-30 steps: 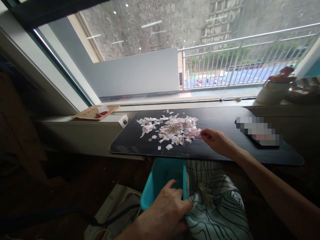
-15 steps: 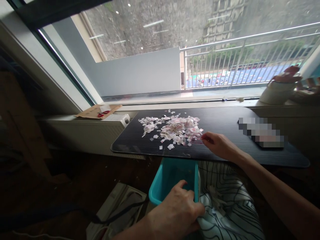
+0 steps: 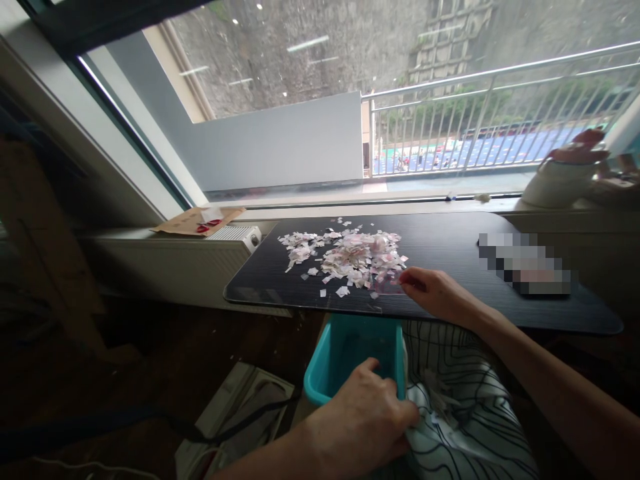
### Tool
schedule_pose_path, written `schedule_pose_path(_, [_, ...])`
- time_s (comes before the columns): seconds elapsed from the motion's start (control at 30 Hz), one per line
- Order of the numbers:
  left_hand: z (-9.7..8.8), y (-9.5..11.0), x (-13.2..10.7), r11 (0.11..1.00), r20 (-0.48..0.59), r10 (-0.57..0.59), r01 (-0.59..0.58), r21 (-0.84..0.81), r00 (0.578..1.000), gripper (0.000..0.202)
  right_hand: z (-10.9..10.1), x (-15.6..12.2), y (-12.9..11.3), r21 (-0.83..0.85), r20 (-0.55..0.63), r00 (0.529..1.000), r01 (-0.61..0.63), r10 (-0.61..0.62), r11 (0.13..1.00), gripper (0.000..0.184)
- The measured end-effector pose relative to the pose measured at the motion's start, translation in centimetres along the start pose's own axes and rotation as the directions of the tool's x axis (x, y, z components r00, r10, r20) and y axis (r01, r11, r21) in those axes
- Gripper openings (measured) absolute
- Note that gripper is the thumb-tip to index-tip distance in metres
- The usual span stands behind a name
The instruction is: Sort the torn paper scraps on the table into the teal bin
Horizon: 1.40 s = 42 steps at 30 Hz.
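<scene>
A heap of small white and pink paper scraps [image 3: 353,257] lies on a black table top [image 3: 450,247] by the window. My right hand [image 3: 440,297] rests on the table at the heap's right edge, its fingers pinched on a thin clear flat piece [image 3: 387,287] that touches the scraps. Below the table edge, my left hand [image 3: 363,420] is closed around the near rim of a teal plastic bin [image 3: 345,357]. A few scraps lie on the striped cloth [image 3: 460,407] over my lap.
A blurred-out object [image 3: 525,263] lies on the table's right side. A white pot [image 3: 557,183] stands on the sill at the far right. To the left sit a radiator [image 3: 235,235] and cardboard with something red [image 3: 197,221]. Cables and a flat white thing [image 3: 240,413] lie on the floor.
The bin and my left hand have shifted right, under the table edge below the heap. My right hand has slid slightly nearer with the clear piece; the view has drifted left.
</scene>
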State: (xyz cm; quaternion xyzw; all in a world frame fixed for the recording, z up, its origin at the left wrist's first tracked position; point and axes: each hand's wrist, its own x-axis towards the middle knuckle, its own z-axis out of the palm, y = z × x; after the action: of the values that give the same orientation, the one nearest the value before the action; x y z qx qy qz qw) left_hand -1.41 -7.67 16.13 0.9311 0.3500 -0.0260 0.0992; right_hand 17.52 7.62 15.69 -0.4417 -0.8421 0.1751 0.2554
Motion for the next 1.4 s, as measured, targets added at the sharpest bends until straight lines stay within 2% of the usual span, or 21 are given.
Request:
schedule_pose_path(0.27, [-0.3,0.0,0.2,1.000,0.016,0.019,-0.019,0.019,1.000,0.018,0.7,0.0,-0.7,0.055,0.043,0.999,0.030,-0.032,0.998,0.023])
schedule_pose_path(0.4, [-0.4,0.0,0.2,0.999,0.009,0.021,-0.021,0.035,1.000,0.018,1.1,0.1,-1.0,0.065,0.026,0.999,0.028,-0.030,0.997,0.024])
schedule_pose_path(0.57, [-0.4,0.1,0.3,0.999,0.019,0.015,-0.016,0.043,1.000,0.017,1.4,-0.1,-1.5,0.097,0.107,0.993,0.041,-0.051,0.994,0.023])
schedule_pose_path(0.77, [-0.4,0.1,0.2,0.999,0.013,0.015,-0.015,0.041,1.000,0.018,1.3,-0.5,-1.4,0.072,0.022,1.000,0.014,-0.016,0.997,0.024])
schedule_pose_path(0.87, [-0.3,0.0,0.2,0.999,0.008,0.019,-0.019,0.039,1.000,0.018,1.2,-0.8,-1.6,0.102,0.091,0.995,0.042,-0.051,0.994,0.024])
schedule_pose_path(0.93, [-0.2,0.0,0.2,0.999,0.001,0.016,-0.016,0.039,1.000,0.017,1.0,-0.7,-1.4,0.117,0.091,0.994,0.051,-0.062,0.992,0.025])
schedule_pose_path(1.1, [-0.4,0.2,0.0,0.999,0.007,-0.012,0.012,0.038,1.000,0.017,0.7,-0.4,0.1,-0.019,-0.094,0.995,-0.047,0.046,0.999,0.022])
schedule_pose_path(1.3, [-0.4,0.3,0.0,0.999,0.021,-0.034,0.034,0.035,0.999,0.017,1.2,-0.9,-1.0,0.052,0.029,0.999,0.017,-0.019,0.998,0.021])
schedule_pose_path(1.4, [-0.3,0.3,-0.1,0.998,0.009,-0.036,0.036,0.047,0.999,0.016,1.1,-1.0,-1.5,0.020,-0.003,1.000,0.000,0.000,1.000,0.021])
